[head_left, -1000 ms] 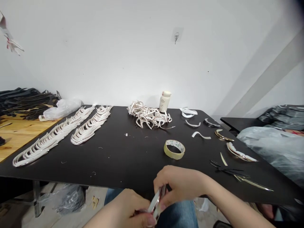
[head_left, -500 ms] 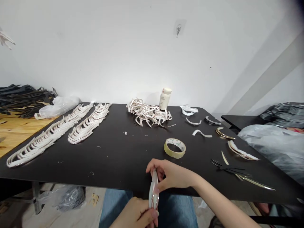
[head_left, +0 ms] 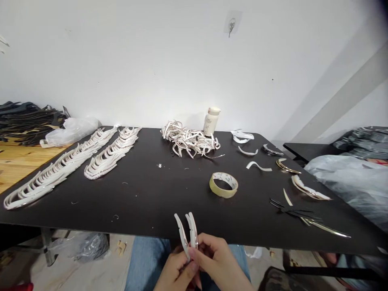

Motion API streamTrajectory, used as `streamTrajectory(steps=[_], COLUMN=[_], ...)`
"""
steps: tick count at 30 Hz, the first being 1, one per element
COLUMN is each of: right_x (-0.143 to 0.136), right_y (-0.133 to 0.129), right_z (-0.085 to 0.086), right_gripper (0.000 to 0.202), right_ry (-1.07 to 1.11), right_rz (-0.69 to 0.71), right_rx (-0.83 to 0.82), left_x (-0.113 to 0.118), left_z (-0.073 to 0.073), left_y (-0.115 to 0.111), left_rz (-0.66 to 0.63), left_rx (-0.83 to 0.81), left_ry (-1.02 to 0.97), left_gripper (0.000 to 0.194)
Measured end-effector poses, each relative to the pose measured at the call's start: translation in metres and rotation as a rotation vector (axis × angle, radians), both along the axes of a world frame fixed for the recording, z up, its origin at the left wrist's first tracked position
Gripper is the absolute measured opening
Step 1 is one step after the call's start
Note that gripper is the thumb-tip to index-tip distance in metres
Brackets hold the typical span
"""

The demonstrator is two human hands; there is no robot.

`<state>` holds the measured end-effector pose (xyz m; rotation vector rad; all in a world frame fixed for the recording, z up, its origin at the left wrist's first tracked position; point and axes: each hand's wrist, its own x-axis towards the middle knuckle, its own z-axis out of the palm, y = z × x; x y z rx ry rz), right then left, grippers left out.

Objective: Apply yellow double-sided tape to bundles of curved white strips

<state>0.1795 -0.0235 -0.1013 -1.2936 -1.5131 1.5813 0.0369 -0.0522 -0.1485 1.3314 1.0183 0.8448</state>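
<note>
L hand & R hand both pinching white strips at lower ends, nr desk; prob. keeps tips unobstructed.

A roll of yellowish tape lies flat on the dark tabletop, right of the middle. Farther back, a cream-coloured bottle stands near the white wall, where a small hook is fixed higher up. At the far left a crumpled white plastic bag sits beside a pile of dark flat pieces on a wooden tabletop. On the right, translucent plastic sheeting bulges next to a stack of grey pieces. Below, a grey plastic bag lies on the floor, near a metal table leg and a few tan scraps
</note>
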Motion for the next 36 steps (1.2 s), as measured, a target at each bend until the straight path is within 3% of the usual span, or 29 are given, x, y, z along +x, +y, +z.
streamTrajectory(steps=[3, 6, 12, 18, 23, 27, 32, 36], right_x=[-0.002, 0.000, -0.003, -0.002, 0.003, 0.002, -0.003, -0.009], right_y=[-0.008, -0.013, -0.016, -0.016, -0.015, -0.014, -0.017, -0.020], right_z=[-0.014, -0.020, -0.024, -0.027, -0.036, -0.039, -0.039, -0.045], right_gripper=[0.049, 0.055, 0.056, 0.057, 0.054, 0.054, 0.052, 0.050], right_ry=[0.190, 0.197, 0.144, 0.157, 0.137, 0.148, 0.216, 0.299], right_rz=[-0.031, -0.037, -0.223, -0.231, -0.218, -0.221, -0.299, -0.416], right_rx=[-0.140, -0.190, -0.150, -0.147, -0.117, -0.117, -0.103, -0.109], left_x=[0.001, 0.002, -0.001, -0.013, -0.023, -0.020, -0.010, -0.003], left_z=[0.000, -0.003, -0.003, -0.002, 0.011, 0.019, 0.008, 0.001], left_y=[-0.002, -0.005, -0.003, -0.001, 0.005, 0.012, 0.012, 0.008], left_rz=[-0.030, -0.052, -0.057, 0.137, -0.101, -0.178, -0.083, -0.014], left_rx=[-0.071, -0.120, 0.218, 0.395, 0.581, 0.521, 0.297, 0.258], left_ry=[-0.050, -0.021, 0.203, 0.291, 0.299, 0.331, 0.244, 0.127], left_gripper=[0.060, 0.065, 0.057, 0.043, 0.041, 0.029, 0.035, 0.037])
